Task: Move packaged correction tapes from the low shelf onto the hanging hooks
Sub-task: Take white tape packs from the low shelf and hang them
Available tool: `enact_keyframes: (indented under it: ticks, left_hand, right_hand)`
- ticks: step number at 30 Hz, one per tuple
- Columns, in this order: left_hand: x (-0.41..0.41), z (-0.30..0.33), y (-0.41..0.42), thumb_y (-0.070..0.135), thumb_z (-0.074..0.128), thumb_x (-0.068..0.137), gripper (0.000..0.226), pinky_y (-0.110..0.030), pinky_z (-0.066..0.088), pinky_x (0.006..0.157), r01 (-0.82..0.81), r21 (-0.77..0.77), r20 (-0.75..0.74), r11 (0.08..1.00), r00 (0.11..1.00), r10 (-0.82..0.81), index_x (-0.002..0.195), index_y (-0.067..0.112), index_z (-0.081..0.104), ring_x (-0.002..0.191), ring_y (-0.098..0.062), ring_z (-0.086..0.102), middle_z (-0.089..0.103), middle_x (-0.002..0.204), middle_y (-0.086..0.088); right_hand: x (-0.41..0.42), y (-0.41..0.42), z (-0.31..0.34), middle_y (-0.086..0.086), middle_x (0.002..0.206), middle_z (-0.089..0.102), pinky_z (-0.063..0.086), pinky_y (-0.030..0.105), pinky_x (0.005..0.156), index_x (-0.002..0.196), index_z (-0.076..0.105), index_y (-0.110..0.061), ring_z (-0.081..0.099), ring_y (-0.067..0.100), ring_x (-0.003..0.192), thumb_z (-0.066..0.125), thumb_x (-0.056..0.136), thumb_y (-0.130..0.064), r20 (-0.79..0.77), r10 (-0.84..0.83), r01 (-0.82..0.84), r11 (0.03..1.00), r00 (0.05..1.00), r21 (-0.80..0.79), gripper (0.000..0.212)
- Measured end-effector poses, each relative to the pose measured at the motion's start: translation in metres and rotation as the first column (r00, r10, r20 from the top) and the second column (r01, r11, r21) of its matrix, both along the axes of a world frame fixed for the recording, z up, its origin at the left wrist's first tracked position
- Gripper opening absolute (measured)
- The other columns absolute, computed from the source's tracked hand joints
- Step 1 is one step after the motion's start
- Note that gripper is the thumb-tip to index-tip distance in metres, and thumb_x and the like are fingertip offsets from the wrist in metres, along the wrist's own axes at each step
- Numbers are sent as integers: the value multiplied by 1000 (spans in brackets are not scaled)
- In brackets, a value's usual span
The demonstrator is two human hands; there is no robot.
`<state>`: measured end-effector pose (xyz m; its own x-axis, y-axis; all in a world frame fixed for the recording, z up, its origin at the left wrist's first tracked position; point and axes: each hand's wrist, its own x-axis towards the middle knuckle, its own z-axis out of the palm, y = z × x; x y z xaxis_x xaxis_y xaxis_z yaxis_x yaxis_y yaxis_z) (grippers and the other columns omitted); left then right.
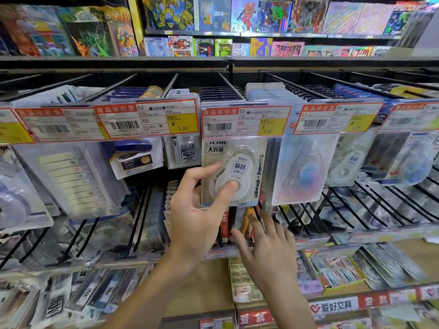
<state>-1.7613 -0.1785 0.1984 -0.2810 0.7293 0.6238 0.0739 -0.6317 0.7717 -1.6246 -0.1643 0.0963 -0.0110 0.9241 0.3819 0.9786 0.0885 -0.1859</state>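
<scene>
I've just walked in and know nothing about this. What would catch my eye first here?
Dead centre, a left hand grips a packaged correction tape hanging under a yellow 5.80 price tag, thumb pressed on its clear blister. Just below and to the right, the right hand reaches with spread fingers toward the packs on the lower hooks. Along the top, a shelf of bright toy boxes draws the eye.

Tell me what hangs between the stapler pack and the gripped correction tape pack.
In the head view, a small clear pack hangs between the stapler pack and the correction tape pack.
</scene>
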Motion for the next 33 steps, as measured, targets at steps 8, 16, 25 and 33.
enact_keyframes:
  ticks: [8, 16, 25, 33]
  left_hand:
    - [5, -9, -7, 16, 76, 82, 34, -28, 59, 81, -45, -9, -20, 999, 999, 45, 110, 30, 64, 103, -9, 70, 70, 109, 20]
    - [9, 4, -6, 13, 75, 82, 33, -19, 54, 78, -35, -16, 89, 999, 995, 36, 107, 30, 61, 96, -4, 69, 69, 104, 18]
    - [-2, -28, -10, 20, 77, 81, 34, -37, 58, 87, -73, -119, 43, 990, 996, 78, 108, 37, 68, 109, -10, 68, 71, 110, 19]
    - [1, -5, -14, 15, 76, 82, 37, -17, 54, 83, -58, 21, 9, 998, 998, 58, 109, 36, 63, 105, -3, 68, 68, 107, 26]
  right_hand:
    - [-2, 0, -4, 10, 125, 68, 50, 44, 85, 113, 71, -16, 67, 32, 104, 15, 98, -68, -22, -24, 25, 1000, 999, 14, 78]
    - [-5, 0, -6, 13, 114, 71, 48, 41, 78, 99, 72, -14, 68, 34, 92, 39, 95, -60, -5, -45, 46, 992, 999, 117, 57]
    - [-4, -1, -10, 10, 131, 66, 44, 41, 85, 116, 69, -16, 67, 32, 103, 30, 99, -62, 13, -48, 47, 996, 999, 80, 63]
    - [-5, -1, -11, 10, 118, 70, 40, 41, 81, 108, 70, -15, 67, 33, 94, 35, 100, -60, -2, -42, 41, 985, 999, 165, 58]
